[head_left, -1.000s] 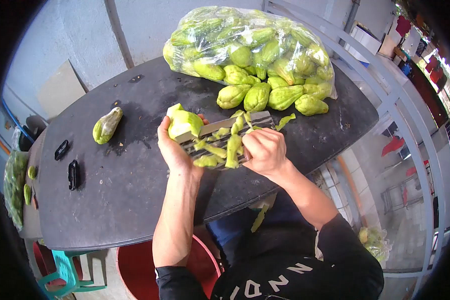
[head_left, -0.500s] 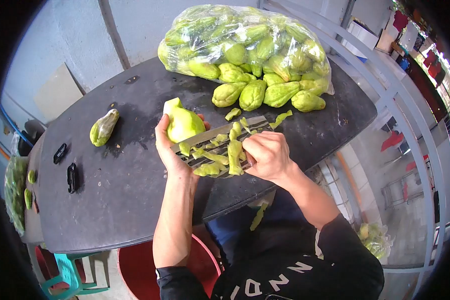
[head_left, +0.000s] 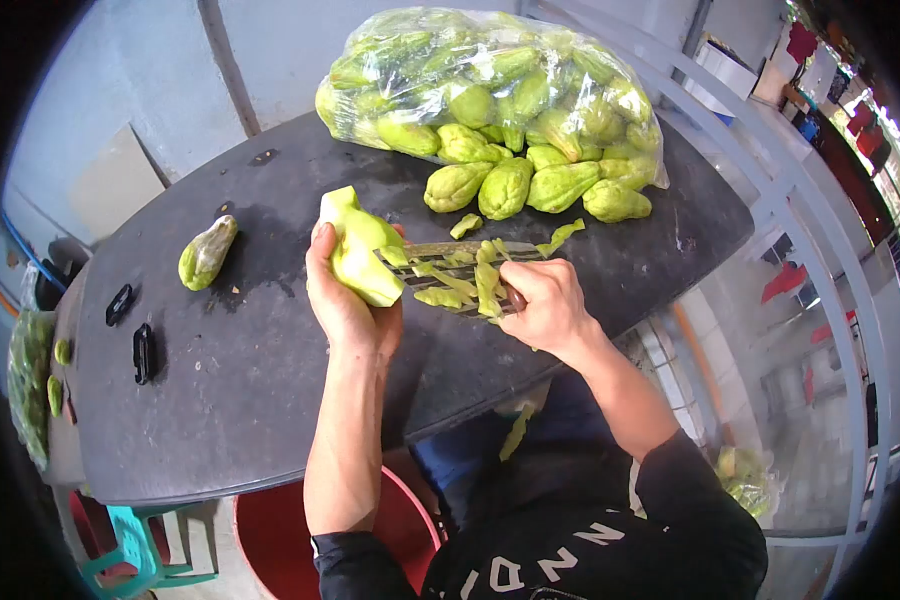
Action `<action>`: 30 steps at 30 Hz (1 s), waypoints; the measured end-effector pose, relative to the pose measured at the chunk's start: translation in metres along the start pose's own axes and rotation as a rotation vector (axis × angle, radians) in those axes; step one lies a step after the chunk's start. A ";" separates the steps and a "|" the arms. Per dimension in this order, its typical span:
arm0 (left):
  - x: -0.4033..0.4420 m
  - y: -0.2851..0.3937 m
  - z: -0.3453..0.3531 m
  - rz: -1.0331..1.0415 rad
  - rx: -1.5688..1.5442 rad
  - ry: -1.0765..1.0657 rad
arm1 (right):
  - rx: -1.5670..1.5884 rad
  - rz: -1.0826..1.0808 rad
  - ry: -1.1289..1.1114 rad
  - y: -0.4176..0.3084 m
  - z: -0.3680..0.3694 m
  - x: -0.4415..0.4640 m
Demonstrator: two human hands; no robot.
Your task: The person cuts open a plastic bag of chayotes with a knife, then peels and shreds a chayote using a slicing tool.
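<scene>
My left hand (head_left: 348, 310) is wrapped round a pale green, peeled chayote (head_left: 362, 250), which stands tilted over the dark table. My right hand (head_left: 548, 305) is closed on the handle of a wide-bladed knife (head_left: 440, 252). Several green peel strips (head_left: 487, 280) cling to the blade, and its far end meets the right side of the chayote. Beyond the knife, small peel pieces (head_left: 562, 237) lie on the table. An unpeeled chayote with a whitish top (head_left: 208, 254) rests to the left of my hands.
A clear plastic bag (head_left: 490, 75) full of chayotes lies at the table's back, with several at its mouth. Two black objects (head_left: 144, 353) sit on the dark table (head_left: 240, 410) at left. A red tub (head_left: 270, 530) stands below the near edge, and a metal railing (head_left: 815, 260) runs at right.
The peeled chayote has turned and tilted in my left hand. The knife has shifted and now shows less of its face. A peel piece has appeared on the table beyond the blade.
</scene>
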State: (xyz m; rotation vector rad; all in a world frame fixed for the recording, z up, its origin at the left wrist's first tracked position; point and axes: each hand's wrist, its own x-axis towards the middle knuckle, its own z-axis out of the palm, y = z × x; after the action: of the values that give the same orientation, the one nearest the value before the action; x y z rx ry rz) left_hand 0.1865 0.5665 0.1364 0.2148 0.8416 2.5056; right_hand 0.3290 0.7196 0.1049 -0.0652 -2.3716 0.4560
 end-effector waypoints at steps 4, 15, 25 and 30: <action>0.001 0.000 -0.001 0.023 0.033 -0.023 | 0.062 0.000 0.091 0.003 0.007 -0.002; 0.000 0.008 -0.002 -0.119 -0.055 -0.134 | -0.067 -0.071 0.071 0.007 -0.002 -0.005; -0.008 0.004 0.003 -0.209 0.052 -0.130 | -0.024 -0.154 0.121 -0.010 -0.001 0.002; -0.003 0.004 -0.003 -0.125 0.068 -0.117 | 0.070 -0.013 0.097 0.008 0.011 0.000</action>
State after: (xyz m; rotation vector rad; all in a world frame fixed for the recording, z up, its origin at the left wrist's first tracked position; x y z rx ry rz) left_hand 0.1862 0.5603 0.1364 0.3190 0.8656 2.3269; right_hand 0.3216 0.7235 0.0948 -0.0390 -2.2574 0.5182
